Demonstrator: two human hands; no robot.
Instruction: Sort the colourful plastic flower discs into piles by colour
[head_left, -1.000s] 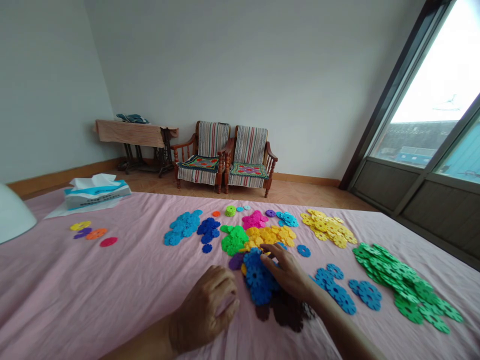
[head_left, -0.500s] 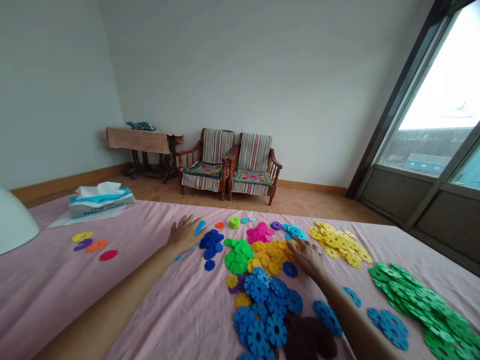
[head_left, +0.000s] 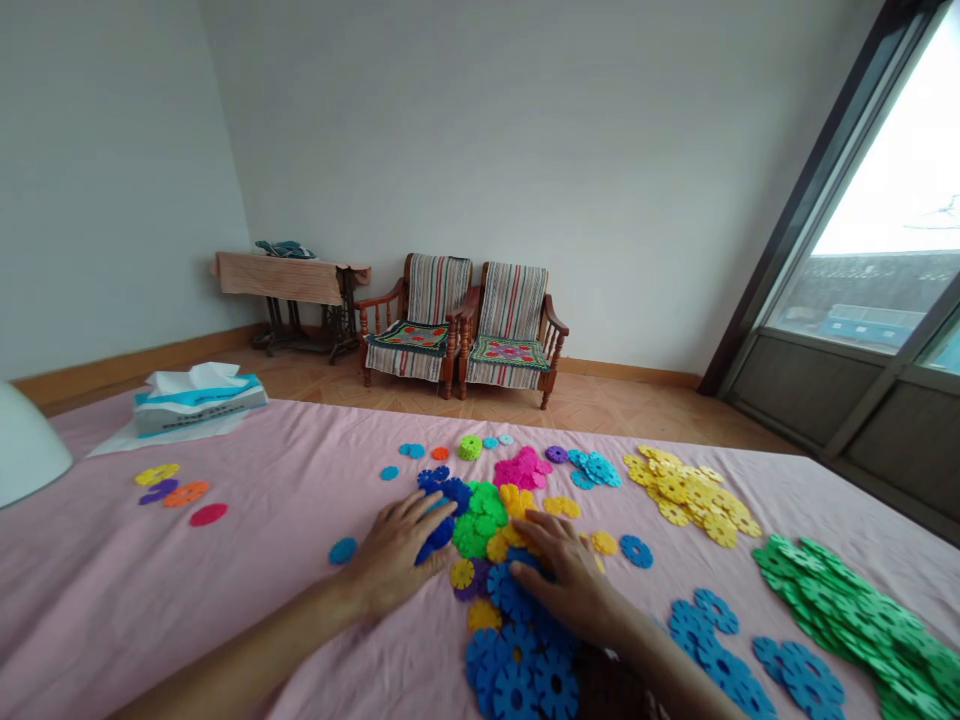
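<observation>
Left hand (head_left: 401,548), spread flat, has pulled back; dark-blue plastic snowflake discs (head_left: 441,533) lie under its fingertips. Right hand (head_left: 566,580), also flat, has dragged yellow plastic discs (head_left: 501,546) nearer

Left hand (head_left: 401,553) and right hand (head_left: 564,580) press flat on mixed snowflake discs (head_left: 487,520) (pink cloth (head_left: 262,560) beneath).

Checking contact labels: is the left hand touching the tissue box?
No, the left hand lies flat on dark blue pieces, while the tissue box sits far off at the back left of the pink cloth.
</observation>
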